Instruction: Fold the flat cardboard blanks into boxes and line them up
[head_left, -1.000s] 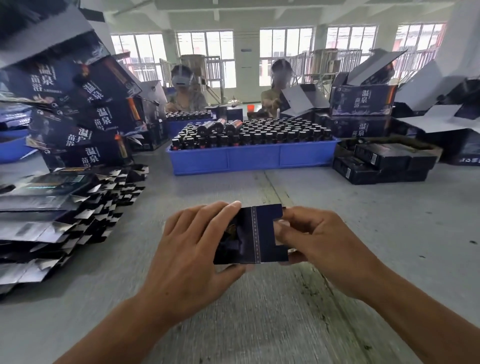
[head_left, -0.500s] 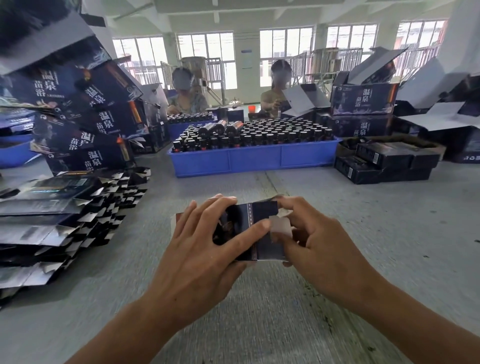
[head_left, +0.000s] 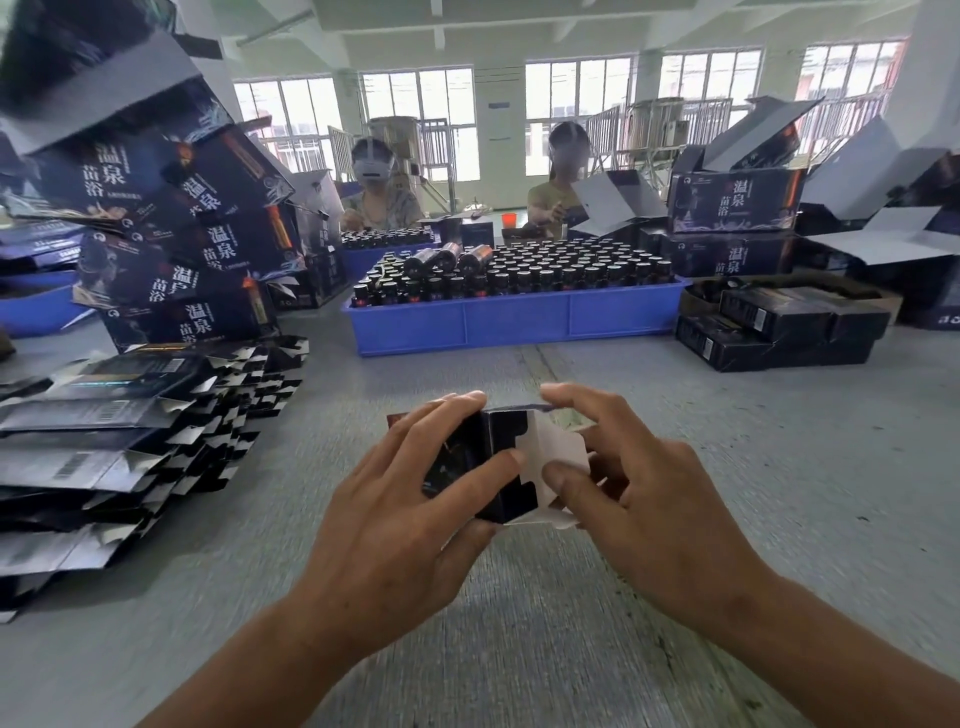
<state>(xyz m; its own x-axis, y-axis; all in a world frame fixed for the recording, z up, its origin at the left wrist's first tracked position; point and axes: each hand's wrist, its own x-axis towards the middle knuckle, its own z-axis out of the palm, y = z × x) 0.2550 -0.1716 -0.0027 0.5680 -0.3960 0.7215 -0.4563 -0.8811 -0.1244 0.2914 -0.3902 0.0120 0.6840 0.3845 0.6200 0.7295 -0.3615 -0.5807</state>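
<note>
A small dark cardboard box (head_left: 501, 457) is held above the grey table in the middle of the view. My left hand (head_left: 410, 509) grips its dark body, fingers across the top and thumb underneath. My right hand (head_left: 639, 493) pinches the white end flaps (head_left: 550, 452) at the box's right end, index finger over the top and thumb against the flap. A stack of flat dark blanks (head_left: 114, 441) lies at the left. Several folded small boxes (head_left: 779, 327) are stacked at the right.
A blue tray (head_left: 514, 319) full of dark bottles stands behind the hands. Large dark printed cartons (head_left: 171, 234) pile up at the back left and right (head_left: 735, 200). Two people sit across the table. The grey table (head_left: 519, 649) runs toward me.
The box has opened from a flat piece into a squared shape, and its white end flaps now stick out at the right. My right hand has shifted onto those flaps.
</note>
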